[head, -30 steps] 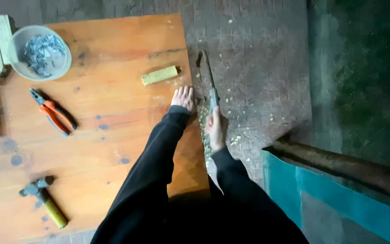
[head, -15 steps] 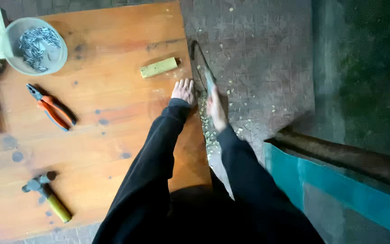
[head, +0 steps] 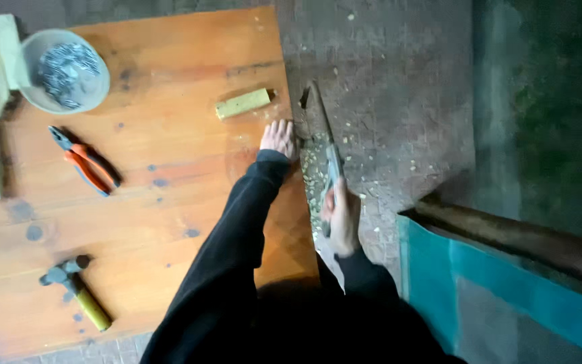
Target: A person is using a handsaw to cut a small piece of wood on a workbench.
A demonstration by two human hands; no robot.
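The right hand [head: 343, 217] kept a closed grip on a hand saw [head: 325, 145] running along the table [head: 170, 202] edge, while the left hand [head: 278, 138] lay open and flat there, apparently steadying the wood.

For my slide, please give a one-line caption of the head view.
Left hand presses on the wooden table edge while right hand holds a handsaw beside it.

pliers [head: 85, 162] | hammer [head: 75, 291] | bowl of nails [head: 65, 71] | wood block [head: 242, 103]
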